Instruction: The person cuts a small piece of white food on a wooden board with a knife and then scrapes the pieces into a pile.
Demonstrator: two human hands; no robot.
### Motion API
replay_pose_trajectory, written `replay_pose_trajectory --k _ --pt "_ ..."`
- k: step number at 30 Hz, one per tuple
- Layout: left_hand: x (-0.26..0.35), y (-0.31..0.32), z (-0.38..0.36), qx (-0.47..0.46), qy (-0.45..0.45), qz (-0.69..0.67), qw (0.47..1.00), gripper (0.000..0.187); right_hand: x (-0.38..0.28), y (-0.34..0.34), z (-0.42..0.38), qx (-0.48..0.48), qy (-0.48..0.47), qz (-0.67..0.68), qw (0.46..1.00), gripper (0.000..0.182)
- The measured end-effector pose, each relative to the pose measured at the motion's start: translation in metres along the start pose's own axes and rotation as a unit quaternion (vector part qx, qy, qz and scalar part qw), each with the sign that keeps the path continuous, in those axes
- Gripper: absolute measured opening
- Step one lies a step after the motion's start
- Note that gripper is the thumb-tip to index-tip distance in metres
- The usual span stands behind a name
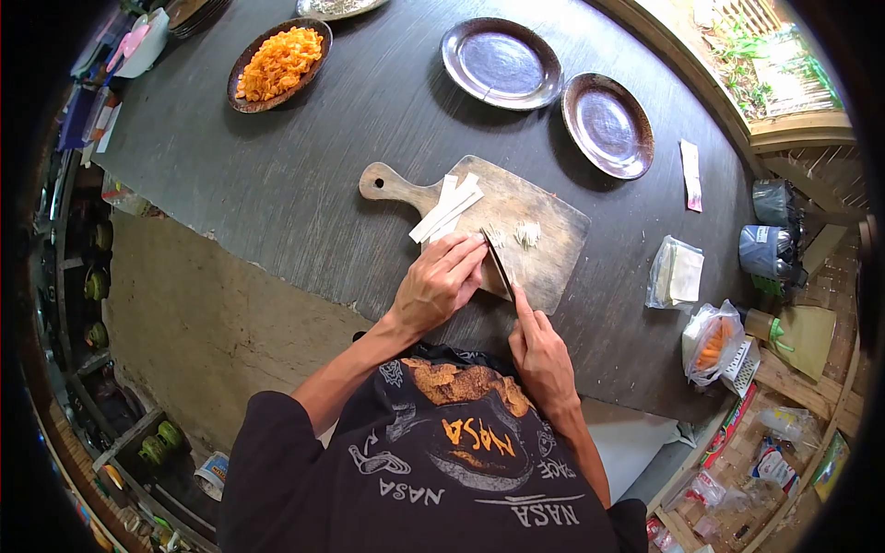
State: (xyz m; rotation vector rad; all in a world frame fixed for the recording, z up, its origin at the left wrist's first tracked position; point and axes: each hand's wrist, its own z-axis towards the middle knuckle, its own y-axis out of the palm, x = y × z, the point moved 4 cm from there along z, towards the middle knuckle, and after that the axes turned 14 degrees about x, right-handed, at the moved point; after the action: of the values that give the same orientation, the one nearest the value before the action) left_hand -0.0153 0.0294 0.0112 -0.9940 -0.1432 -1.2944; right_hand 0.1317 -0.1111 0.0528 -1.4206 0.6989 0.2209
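Observation:
My right hand point(542, 355) grips a knife point(499, 265), its dark blade standing on the wooden cutting board point(553, 221). My left hand point(441, 281) is closed, with its bent fingertips pressed down beside the blade, holding flat white strips against the board; the fingers partly hide them. More pale white strips point(447, 210) lie crossed near the board's handle. Just past the blade are a small heap of thin white slivers point(495, 236) and a second little pile of slivers point(527, 234).
Two dark round plates point(502, 63) point(607, 124) stand beyond the board. An oval dish of orange pieces point(279, 64) sits at the far left. A plastic packet point(676, 273), a bag with orange contents point(714, 344) and a narrow paper sleeve point(690, 175) lie to the right.

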Motion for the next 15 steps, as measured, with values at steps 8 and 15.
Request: replay_pose_trajectory --k 8,15 --pt "0.001 0.0 0.0 -0.009 0.0 0.001 1.0 0.034 0.01 -0.007 -0.017 -0.017 0.02 -0.009 1.0 0.07" --pt "0.001 -0.001 0.0 0.002 0.011 0.006 1.0 0.033 0.006 0.001 -0.007 0.014 -0.005 0.029 0.999 0.068"
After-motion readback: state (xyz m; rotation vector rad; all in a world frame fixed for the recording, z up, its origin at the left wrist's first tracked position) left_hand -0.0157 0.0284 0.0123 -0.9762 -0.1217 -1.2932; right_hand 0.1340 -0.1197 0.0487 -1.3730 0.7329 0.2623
